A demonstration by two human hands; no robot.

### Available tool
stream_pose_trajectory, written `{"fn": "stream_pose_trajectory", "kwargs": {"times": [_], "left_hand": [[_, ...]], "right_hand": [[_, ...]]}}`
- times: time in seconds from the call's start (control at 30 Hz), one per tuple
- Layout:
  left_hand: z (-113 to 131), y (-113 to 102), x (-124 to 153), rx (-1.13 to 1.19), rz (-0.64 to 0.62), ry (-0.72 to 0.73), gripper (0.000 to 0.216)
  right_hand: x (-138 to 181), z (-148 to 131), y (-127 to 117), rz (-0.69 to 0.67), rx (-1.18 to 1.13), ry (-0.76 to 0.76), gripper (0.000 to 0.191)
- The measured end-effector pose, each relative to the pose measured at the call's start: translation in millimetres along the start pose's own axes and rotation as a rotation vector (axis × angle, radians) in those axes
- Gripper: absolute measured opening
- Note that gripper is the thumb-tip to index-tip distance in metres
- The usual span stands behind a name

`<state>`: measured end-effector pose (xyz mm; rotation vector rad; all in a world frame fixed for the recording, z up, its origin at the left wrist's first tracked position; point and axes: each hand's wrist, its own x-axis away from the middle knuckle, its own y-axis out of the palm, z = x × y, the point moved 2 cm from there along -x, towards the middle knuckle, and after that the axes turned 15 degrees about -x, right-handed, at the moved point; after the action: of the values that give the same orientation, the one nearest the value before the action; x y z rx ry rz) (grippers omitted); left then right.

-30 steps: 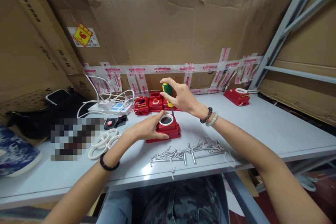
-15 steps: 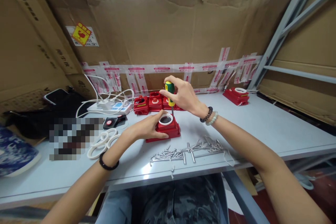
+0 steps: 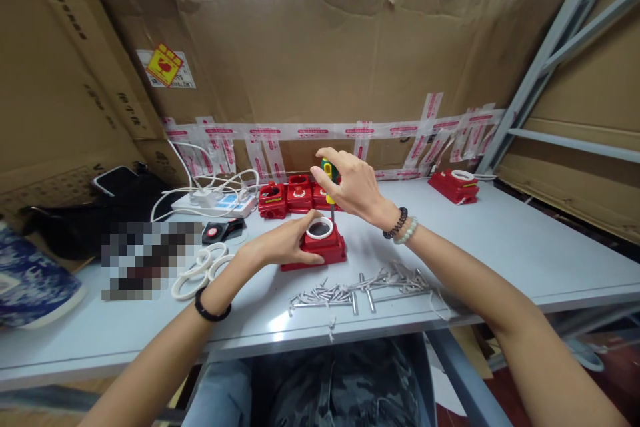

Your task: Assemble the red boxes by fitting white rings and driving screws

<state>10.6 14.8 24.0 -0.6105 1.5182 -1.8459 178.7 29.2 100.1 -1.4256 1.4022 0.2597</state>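
Note:
My left hand (image 3: 293, 240) grips the left side of a red housing (image 3: 333, 250) on the table, thumb in front and fingers behind. A white ring (image 3: 320, 227) sits around the dark round opening on its top. In my right hand (image 3: 353, 183) is a screwdriver (image 3: 327, 170) with a yellow and green handle, held upright. Its shaft points down at the back right of the housing; the tip's exact contact is hidden. Several similar red housings (image 3: 299, 192) stand in a row behind, partly covered by my right hand.
Loose screws (image 3: 325, 293) and metal pins (image 3: 371, 300) lie near the front edge. White rings (image 3: 187, 285) are at the left, by a power strip (image 3: 240, 203) with cables. Another red housing (image 3: 453, 187) stands at the back right, before a cardboard wall (image 3: 320, 60).
The fingers of my right hand have opened out somewhat around the screwdriver handle, and the hand has turned. My left hand keeps its hold on the housing. The view has shifted slightly.

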Motion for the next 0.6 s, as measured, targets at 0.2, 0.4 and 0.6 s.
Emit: {"fn": "stream_pose_trajectory", "kwargs": {"times": [0.2,0.4,0.6], "left_hand": [[-1,1,0,0.015,0.006,0.009,0.076],[1,-1,1,-0.008,-0.006,-0.005,0.074],[1,-1,1,-0.014,-0.006,0.015,0.073]], "right_hand": [[-4,2,-3,-0.204,-0.25,-0.001,0.037],[-1,-2,-6,-0.095,0.029,0.055,0.037],[-1,0,-14,-0.259,-0.202,0.02,0.036]]}}
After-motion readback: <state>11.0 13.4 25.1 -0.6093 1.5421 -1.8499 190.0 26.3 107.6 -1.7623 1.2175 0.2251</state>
